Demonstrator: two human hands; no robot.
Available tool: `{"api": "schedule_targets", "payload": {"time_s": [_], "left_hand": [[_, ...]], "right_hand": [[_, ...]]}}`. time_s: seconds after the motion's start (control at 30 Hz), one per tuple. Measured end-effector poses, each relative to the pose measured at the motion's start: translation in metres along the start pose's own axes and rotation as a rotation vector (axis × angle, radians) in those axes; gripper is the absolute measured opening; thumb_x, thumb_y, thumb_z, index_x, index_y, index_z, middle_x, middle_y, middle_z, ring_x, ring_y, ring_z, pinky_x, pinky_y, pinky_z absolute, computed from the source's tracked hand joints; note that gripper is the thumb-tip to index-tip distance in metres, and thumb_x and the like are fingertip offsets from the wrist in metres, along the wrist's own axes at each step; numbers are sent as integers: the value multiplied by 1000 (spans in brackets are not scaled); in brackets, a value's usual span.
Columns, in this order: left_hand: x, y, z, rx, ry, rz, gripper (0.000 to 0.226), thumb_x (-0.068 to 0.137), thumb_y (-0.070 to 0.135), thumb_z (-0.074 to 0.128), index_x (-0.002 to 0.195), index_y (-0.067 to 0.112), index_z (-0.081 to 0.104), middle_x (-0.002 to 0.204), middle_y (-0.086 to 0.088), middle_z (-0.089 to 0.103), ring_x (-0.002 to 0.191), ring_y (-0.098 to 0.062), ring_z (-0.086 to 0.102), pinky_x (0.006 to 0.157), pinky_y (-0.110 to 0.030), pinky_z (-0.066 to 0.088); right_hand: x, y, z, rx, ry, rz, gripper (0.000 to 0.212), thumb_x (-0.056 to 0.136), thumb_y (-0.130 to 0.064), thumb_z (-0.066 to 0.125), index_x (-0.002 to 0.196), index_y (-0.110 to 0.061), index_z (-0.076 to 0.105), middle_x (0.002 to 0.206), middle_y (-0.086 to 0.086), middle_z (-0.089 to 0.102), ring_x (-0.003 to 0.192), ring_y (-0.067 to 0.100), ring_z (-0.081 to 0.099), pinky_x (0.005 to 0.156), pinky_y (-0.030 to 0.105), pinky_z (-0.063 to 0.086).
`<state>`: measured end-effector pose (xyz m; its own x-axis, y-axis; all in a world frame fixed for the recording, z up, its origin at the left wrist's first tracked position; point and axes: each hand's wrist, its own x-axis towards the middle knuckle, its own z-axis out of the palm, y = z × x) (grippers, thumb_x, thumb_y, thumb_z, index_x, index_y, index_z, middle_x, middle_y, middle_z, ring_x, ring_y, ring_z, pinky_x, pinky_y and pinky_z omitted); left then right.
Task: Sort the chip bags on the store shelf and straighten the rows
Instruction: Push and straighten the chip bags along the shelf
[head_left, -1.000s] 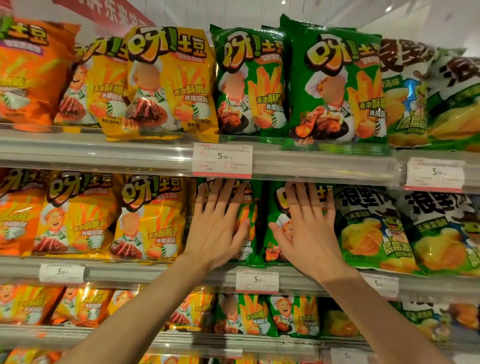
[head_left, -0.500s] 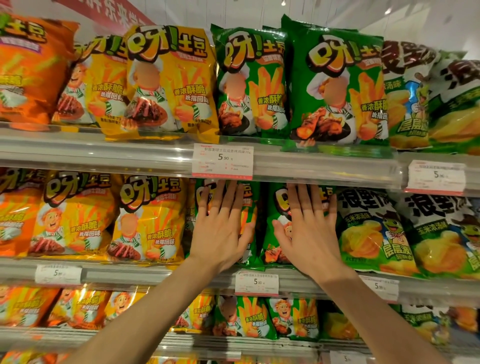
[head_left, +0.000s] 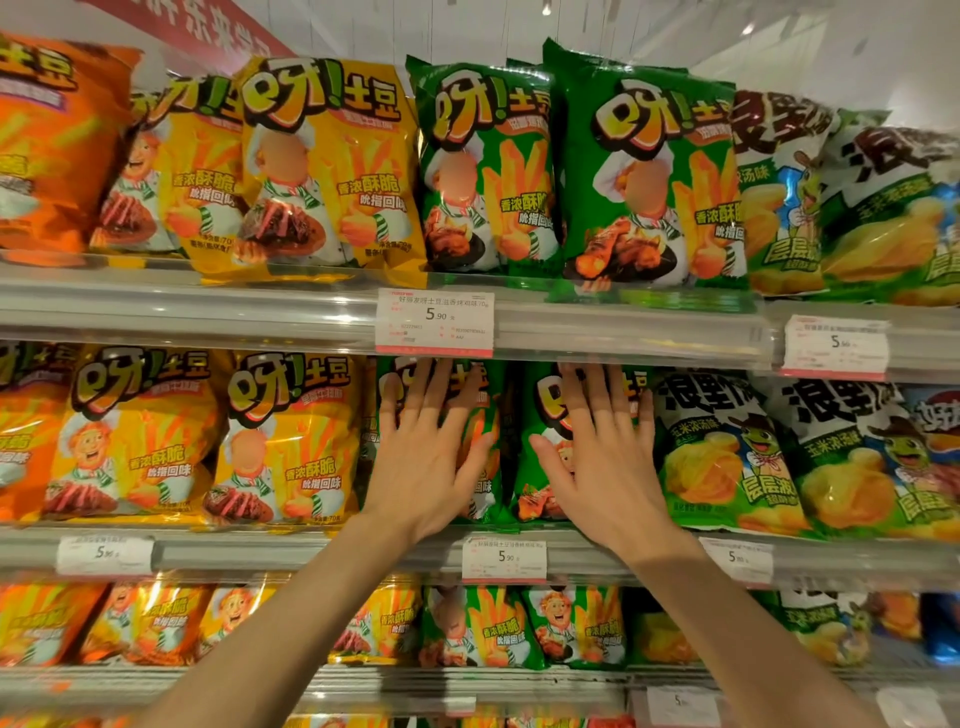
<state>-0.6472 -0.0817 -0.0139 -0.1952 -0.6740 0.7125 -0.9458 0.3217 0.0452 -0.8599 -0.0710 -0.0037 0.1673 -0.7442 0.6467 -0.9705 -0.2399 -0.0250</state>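
Store shelving fills my whole view, three tiers of chip bags behind clear plastic rails with price tags clipped along the edges. Nearest to me, my two bare forearms reach up from below toward the middle shelf (head_left: 322, 551). My left hand (head_left: 426, 457) lies flat, fingers straight and spread, pressing the face of the left green bag (head_left: 480, 467); it grasps nothing. My right hand (head_left: 605, 467) is likewise flat and released, palm against the right green bag (head_left: 535, 441) just beside the first. Both bags stand upright under my palms, with my fingertips reaching up to the underside of the shelf above. Left of my hands on the same tier stand yellow bags (head_left: 291, 436), and to the right the white-and-green bags (head_left: 722, 457). Farther up, the top shelf (head_left: 208, 312) carries orange, yellow and green bags, with one price tag (head_left: 434, 322) directly above my left hand.
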Motion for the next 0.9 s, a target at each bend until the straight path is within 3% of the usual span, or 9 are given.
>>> {"api": "schedule_targets", "payload": {"time_s": [0.1,0.23,0.37,0.5,0.67,0.8,0.9], "left_hand": [[-12,-2,-7,-34,51,-48,60,102,52,35,155,24,33,166,-13,19,156,-31,4,122,-61,13],[-24,-3,6,-14,-16,-89,64,103,56,30,160,29,18,170,-9,-1,156,-30,-9,121,-61,18],[-23,-2,11,12,-28,-117,66,103,56,30,161,27,17,169,-10,-5,156,-31,-8,116,-59,29],[-23,-1,10,11,-38,-127,66,103,56,30,161,27,18,170,-9,-6,156,-30,-9,116,-58,29],[-23,2,-3,-44,-84,-132,63,101,55,32,158,28,26,169,-9,9,156,-31,-1,121,-62,13],[-34,6,-24,-160,-31,-145,59,99,49,39,149,18,43,158,-16,34,148,-36,28,120,-56,25],[-51,13,-32,-320,5,-143,63,99,47,45,156,21,33,164,-11,26,150,-28,25,117,-43,27]], "right_hand": [[-13,3,-7,122,56,99,73,101,-60,26,161,-25,3,169,9,-4,156,27,-5,124,55,7],[-24,-1,1,251,30,243,76,101,-62,31,161,-26,0,168,8,-13,156,31,-2,121,56,23],[-25,-5,8,223,13,277,79,100,-63,31,160,-28,-8,168,6,-14,155,31,2,118,55,28],[-25,-6,9,199,-16,296,80,99,-67,25,159,-30,-13,168,4,-16,155,31,-1,119,55,26],[-27,-6,1,261,-63,302,79,100,-66,27,157,-35,-18,166,0,-24,155,25,-13,125,51,11],[-36,-9,-16,352,-84,354,84,98,-67,33,159,-33,-12,168,-2,-16,155,18,-9,126,45,9],[-61,-15,-22,462,-21,336,84,97,-66,41,160,-33,-2,169,-5,1,155,13,6,125,41,18]]}}
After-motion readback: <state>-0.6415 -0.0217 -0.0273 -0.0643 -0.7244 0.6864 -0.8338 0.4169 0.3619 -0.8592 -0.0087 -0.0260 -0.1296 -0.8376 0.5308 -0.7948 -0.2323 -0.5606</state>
